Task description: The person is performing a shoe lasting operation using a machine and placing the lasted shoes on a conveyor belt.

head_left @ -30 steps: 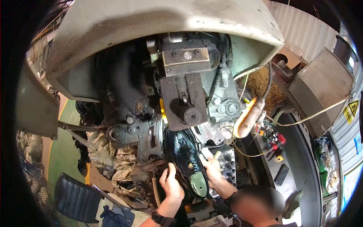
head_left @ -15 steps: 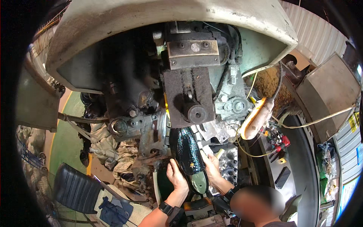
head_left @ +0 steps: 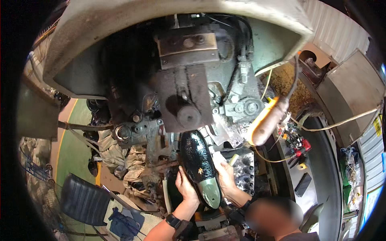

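Note:
Between my hands is a shoe upper [head_left: 198, 154], glossy black and rounded, with a small gold star-like mark. It sits over a shoe last whose pale green heel end [head_left: 210, 192] sticks out toward me. The far tip lies just under the machine's dark square block [head_left: 183, 98]. My left hand [head_left: 186, 185] is pressed along the left side near the heel, fingers close together. On the opposite side, my right hand [head_left: 226, 177] grips near the heel. Something whitish shows at its fingertips; what it is I cannot make out.
A tubular work lamp [head_left: 267, 122] glows at right, by a cord. Behind it runs a grey counter with a red-and-black tool [head_left: 296, 148] and a black phone-like slab [head_left: 302, 184]. A black chair [head_left: 85, 199] stands left. A blurred head [head_left: 274, 219] covers the lower right.
The view has shifted, so the machine appears further left. The shoe upper has moved right relative to the block and rolled, showing more of its rounded black surface. Both hands keep their hold.

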Demonstrator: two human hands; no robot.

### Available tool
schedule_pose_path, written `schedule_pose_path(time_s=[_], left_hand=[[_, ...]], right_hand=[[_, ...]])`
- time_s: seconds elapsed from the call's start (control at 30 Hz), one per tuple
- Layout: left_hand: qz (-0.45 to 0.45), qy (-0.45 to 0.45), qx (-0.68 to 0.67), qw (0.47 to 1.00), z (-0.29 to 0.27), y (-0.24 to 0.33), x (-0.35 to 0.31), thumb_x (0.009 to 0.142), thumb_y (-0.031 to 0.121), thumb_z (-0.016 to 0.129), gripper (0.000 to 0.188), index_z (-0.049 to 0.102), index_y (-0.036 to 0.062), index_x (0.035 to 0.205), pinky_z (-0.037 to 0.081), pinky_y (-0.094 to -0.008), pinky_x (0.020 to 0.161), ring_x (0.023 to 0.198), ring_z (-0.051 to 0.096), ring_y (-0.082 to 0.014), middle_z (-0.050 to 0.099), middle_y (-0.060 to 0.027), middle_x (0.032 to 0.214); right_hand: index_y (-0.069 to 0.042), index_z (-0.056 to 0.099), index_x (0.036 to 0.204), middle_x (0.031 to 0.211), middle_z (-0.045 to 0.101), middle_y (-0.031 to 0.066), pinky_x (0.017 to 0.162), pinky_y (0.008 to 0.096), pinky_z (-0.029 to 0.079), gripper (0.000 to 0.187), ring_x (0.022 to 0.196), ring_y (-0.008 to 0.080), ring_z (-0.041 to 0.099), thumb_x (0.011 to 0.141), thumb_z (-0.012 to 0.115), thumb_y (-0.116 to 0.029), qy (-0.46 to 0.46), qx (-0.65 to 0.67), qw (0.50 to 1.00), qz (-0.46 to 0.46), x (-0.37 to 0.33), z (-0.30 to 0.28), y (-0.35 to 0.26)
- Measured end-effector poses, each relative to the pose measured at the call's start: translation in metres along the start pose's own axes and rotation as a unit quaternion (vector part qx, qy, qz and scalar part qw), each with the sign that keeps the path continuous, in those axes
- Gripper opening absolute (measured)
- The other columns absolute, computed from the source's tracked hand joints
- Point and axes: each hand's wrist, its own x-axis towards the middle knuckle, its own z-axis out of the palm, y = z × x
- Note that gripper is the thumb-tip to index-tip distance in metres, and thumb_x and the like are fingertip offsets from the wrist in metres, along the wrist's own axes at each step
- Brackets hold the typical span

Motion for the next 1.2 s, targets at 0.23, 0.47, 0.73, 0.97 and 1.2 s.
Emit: schedule_pose_path(time_s=[0.23, 0.47, 0.73, 0.97, 1.2], left_hand=[[0.093, -0.026, 0.154, 0.983, -0.083, 0.030, 0.010, 0.104, 0.026, 0.059, 0.028, 0.064, 0.0012, 0.114, 0.057, -0.0328, 0.077, 0.087, 0.067, -0.0187, 0.068, -0.0097, 0.100], [-0.041, 0.213, 0.410, 0.886, -0.358, 0.058, 0.005, 0.088, 0.004, 0.066, 0.021, 0.068, -0.0016, 0.109, 0.048, -0.0265, 0.064, 0.065, 0.057, -0.0125, 0.061, -0.0022, 0.071], [-0.217, 0.138, 0.334, 0.907, -0.395, -0.033, -0.012, 0.086, -0.003, 0.066, 0.024, 0.070, -0.0086, 0.109, 0.054, -0.0336, 0.068, 0.077, 0.069, -0.0224, 0.072, -0.0127, 0.088], [0.120, 0.249, 0.547, 0.790, -0.373, -0.010, -0.007, 0.081, -0.002, 0.066, 0.033, 0.069, -0.0094, 0.113, 0.055, -0.0338, 0.081, 0.088, 0.071, -0.0252, 0.075, -0.0146, 0.099], [0.332, 0.078, 0.708, 0.618, -0.298, 0.018, -0.039, 0.086, 0.002, 0.064, 0.028, 0.067, -0.0047, 0.113, 0.051, -0.0433, 0.092, 0.105, 0.065, -0.0360, 0.069, -0.0189, 0.112]], right_hand=[[0.005, 0.056, 0.126, 0.105, 0.073, 0.0197, 0.077, 0.0340, 0.062, 0.036, 0.086, 0.0234, 0.074, 0.100, 0.065, -0.019, 0.002, -0.197, 0.980, 0.030, -0.018, -0.080, -0.045], [0.006, 0.066, 0.102, 0.093, 0.073, 0.0149, 0.066, 0.0351, 0.057, 0.020, 0.077, 0.0233, 0.072, 0.093, 0.064, -0.012, 0.204, -0.340, 0.910, 0.122, -0.043, -0.384, -0.017], [-0.001, 0.062, 0.087, 0.075, 0.064, 0.0114, 0.048, 0.0363, 0.050, 0.009, 0.060, 0.0231, 0.063, 0.087, 0.068, -0.009, 0.324, -0.154, 0.930, 0.084, -0.082, -0.398, 0.100], [0.001, 0.064, 0.106, 0.096, 0.069, 0.0081, 0.061, 0.0358, 0.048, 0.025, 0.074, 0.0171, 0.061, 0.083, 0.071, -0.004, 0.420, -0.254, 0.871, -0.026, -0.060, -0.386, 0.071], [0.006, 0.068, 0.108, 0.086, 0.070, 0.0062, 0.069, 0.0364, 0.050, 0.038, 0.074, 0.0160, 0.060, 0.078, 0.078, -0.016, 0.386, -0.388, 0.837, 0.019, -0.038, -0.372, 0.068]])
